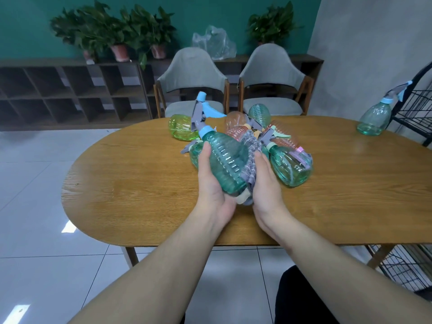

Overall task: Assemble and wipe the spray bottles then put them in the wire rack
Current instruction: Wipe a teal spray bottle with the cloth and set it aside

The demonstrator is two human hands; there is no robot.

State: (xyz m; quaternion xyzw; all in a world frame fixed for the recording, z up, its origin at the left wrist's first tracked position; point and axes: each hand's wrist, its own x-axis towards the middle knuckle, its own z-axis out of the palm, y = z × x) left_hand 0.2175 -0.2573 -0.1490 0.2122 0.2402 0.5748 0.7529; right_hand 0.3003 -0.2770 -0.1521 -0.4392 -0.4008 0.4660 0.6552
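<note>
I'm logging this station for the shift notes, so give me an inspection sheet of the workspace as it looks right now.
Surface: oval wooden table, bare wood near its front edge.
Job's things: teal ribbed plastic spray bottle with blue trigger head held over the table; grey cleaning cloth against its right side; pile of green, teal and orange bottles behind; one assembled teal bottle standing by the black wire rack.
Clutter: nothing seen.
Grippers: left hand grips the bottle; right hand holds the cloth.
Cables: nothing seen.
Surroundings: two grey chairs, dark cubby shelf, potted plants, clear plastic bag.
</note>
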